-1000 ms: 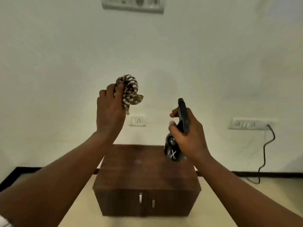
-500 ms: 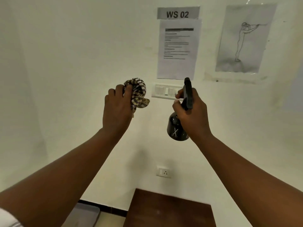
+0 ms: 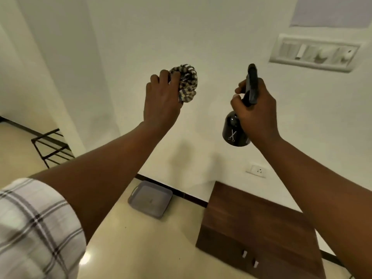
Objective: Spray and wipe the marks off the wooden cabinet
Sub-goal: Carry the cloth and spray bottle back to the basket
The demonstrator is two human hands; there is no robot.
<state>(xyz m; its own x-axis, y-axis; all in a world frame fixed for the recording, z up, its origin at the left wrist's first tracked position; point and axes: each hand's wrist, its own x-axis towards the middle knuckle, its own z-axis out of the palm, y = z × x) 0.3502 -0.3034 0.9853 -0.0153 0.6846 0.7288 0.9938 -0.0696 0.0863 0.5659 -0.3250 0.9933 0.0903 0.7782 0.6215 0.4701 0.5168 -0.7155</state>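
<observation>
We note the left hand [image 3: 161, 99] clenched on a bunched checked cloth [image 3: 186, 82] and the right hand [image 3: 255, 109] gripping a black spray bottle [image 3: 234, 130], both raised. The wooden cabinet [image 3: 259, 224] stands on the floor against the wall, well below them. In our judgement, spraying from here would mist the wall and miss the cabinet's top.

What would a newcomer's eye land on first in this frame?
Two raised hands against the white wall: the left hand bunches a checked cloth, the right hand grips a black spray bottle. Below at lower right sits the wooden cabinet, with a grey tray on the floor to its left.
</observation>
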